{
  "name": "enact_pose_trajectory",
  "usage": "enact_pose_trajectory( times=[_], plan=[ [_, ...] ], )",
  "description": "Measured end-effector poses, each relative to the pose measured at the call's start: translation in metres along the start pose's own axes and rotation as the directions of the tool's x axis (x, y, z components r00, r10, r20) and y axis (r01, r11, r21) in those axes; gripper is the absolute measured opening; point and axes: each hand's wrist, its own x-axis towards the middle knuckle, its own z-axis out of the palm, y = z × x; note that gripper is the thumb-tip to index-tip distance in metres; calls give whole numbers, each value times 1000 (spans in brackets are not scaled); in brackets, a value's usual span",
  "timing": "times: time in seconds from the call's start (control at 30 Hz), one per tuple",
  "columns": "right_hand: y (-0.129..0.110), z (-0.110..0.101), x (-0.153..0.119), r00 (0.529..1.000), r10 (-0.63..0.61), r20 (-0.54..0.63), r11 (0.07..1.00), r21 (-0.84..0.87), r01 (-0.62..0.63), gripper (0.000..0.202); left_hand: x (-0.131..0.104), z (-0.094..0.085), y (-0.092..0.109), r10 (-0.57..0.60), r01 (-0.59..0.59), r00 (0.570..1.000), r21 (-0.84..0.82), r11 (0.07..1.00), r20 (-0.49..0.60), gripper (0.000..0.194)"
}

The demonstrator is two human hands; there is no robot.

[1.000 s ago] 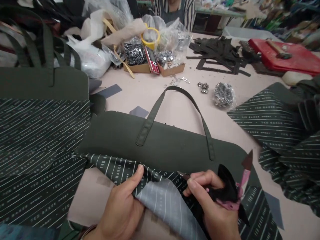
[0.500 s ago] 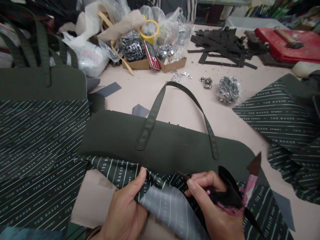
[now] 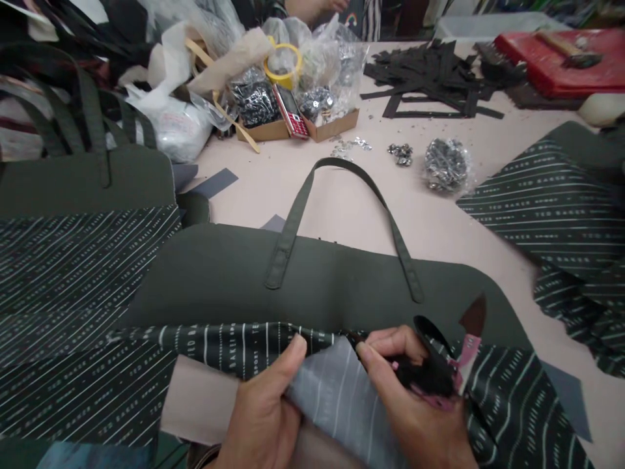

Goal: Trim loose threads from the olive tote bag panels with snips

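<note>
An olive-green bag panel [image 3: 322, 286] with one strap handle [image 3: 351, 166] lies in front of me. Striped dark printed fabric [image 3: 215, 348] is joined along its near edge. My left hand [image 3: 266, 400] grips a fold of this fabric, thumb on top, with the grey underside [image 3: 332, 384] turned up beside it. In my right hand [image 3: 400, 391] is a pink-and-black pair of scissors [image 3: 469, 352], with a broad brown blade pointing up and away. Its thumb and forefinger pinch together at the fabric's upper edge, where a thin dark tip shows; the palm side is hidden.
More striped bag pieces lie left [image 3: 88, 273] and right [image 3: 551, 208]. Behind are small boxes of metal fittings [image 3: 336, 124], a red phone [image 3: 293, 117], a bag of snaps [image 3: 446, 166], dark strips [image 3: 424, 78] and a hammer [image 3: 571, 49] on a red board. Another person's arm [image 3: 312, 8] shows at the back.
My left thumb has moved a little right along the fabric, and the folded edge lies straighter. The right hand has shifted slightly left and up. A person's arm has appeared at the back.
</note>
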Motion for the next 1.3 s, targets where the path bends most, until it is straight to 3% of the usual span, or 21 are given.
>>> enact_pose_trajectory(
  times=[0.1,0.17,0.27,0.37,0.73,0.9,1.07,1.3],
  plan=[
    [-3,5,0,997,-20,-69,999,31,22,21,0,4,-1,-6,4,1000,88,996,26,29],
    [-3,6,0,997,-13,-76,998,62,17,20,1,9,1,-7,9,1000,131,991,-19,22],
    [0,4,-2,999,-21,-39,998,60,23,18,3,15,4,-47,61,995,160,985,-90,9],
    [5,-2,-3,1000,-24,6,999,35,24,19,3,15,6,-66,85,990,151,985,-125,9],
    [3,-5,-4,1000,12,-3,999,49,-12,22,-3,13,6,-158,160,987,85,984,-28,14],
    [-4,-3,-1,1000,-2,9,998,67,2,22,-4,12,6,-136,141,989,93,986,-62,16],
    [-5,-10,1,988,145,50,977,150,-151,26,0,8,6,-116,126,990,132,983,-84,12],
    [-6,-15,2,985,143,94,962,220,-161,27,2,10,9,-80,97,992,184,978,-94,13]
  ],
)
